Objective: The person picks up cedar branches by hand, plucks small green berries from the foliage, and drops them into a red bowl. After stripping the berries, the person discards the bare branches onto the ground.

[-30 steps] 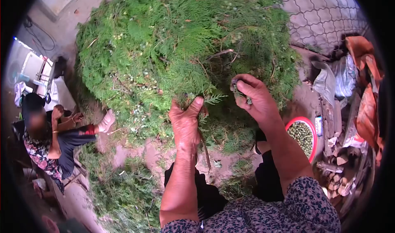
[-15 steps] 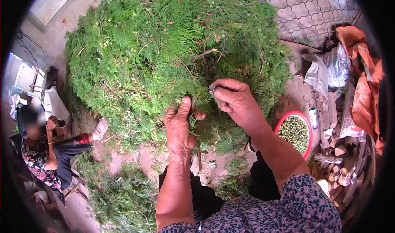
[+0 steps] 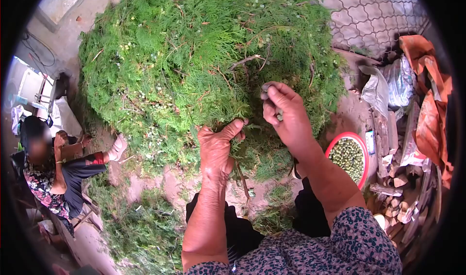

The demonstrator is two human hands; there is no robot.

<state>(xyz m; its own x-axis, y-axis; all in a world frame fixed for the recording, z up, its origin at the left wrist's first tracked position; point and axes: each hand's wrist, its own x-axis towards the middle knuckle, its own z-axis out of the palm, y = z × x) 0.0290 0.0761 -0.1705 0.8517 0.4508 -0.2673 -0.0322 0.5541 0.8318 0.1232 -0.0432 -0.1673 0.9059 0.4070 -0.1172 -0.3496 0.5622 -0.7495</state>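
A big heap of green cypress-like sprigs [image 3: 160,56] lies in front of me. My left hand [image 3: 216,148] is closed around a leafy sprig at the heap's near side, thumb pressed against the fingers. Below that hand a thin brown stem [image 3: 242,180] hangs down. To the right and a little higher, my right hand [image 3: 290,117] is held in a pinch above the greenery. Small green cones [image 3: 279,116] show between its curled fingers. Something dark covers or sits at its thumb and index tips; I cannot make out what.
A red-rimmed basin [image 3: 326,154] holding many small green cones stands at my right. Split firewood [image 3: 395,204], plastic bags [image 3: 398,83] and an orange cloth [image 3: 429,114] lie beyond. Another person [image 3: 46,178] sits at the left. Loose sprigs [image 3: 145,231] cover the ground near my feet.
My right hand has moved up and right, away from the left hand. The left hand has turned, its thumb now pointing right, and its stem hangs further right.
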